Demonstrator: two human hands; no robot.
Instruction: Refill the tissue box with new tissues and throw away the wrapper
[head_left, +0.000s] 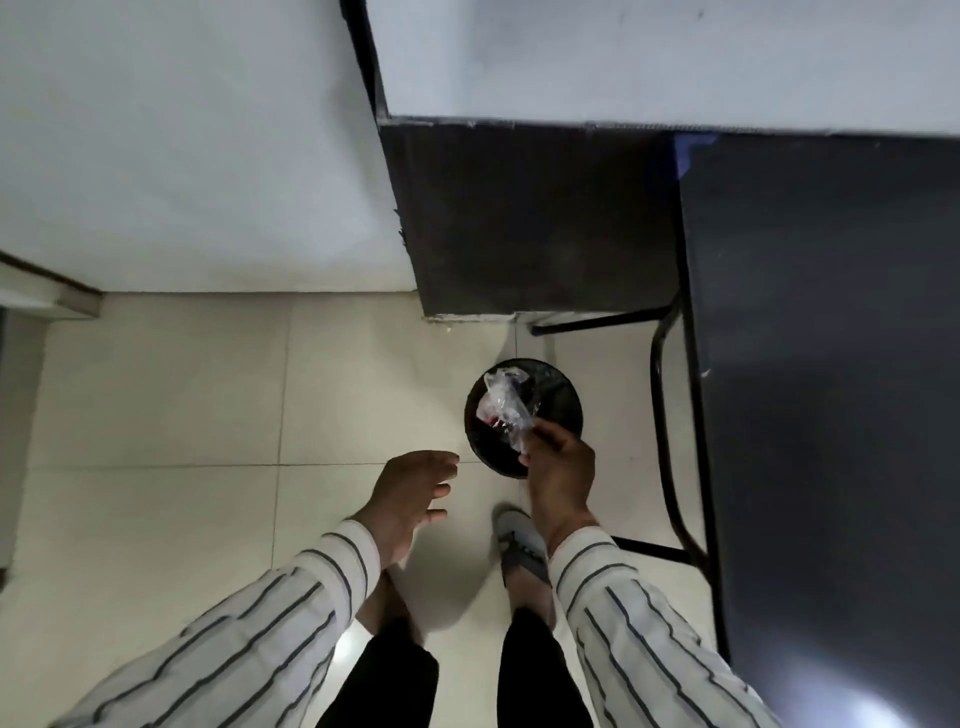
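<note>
I am standing and looking straight down at the floor. My right hand (558, 470) pinches a crumpled clear plastic wrapper (503, 402) with red marks. The wrapper hangs right over the mouth of a round black bin (563, 397) on the floor. My left hand (413, 493) hovers to the left of the bin with its fingers spread and nothing in it. No tissue box is in view.
A dark table (831, 364) with a black metal frame (667, 441) stands to the right of the bin. A black cabinet side (530, 218) rises behind it. My feet (522, 551) stand on pale floor tiles (166, 405); a white wall (182, 145) is at the left.
</note>
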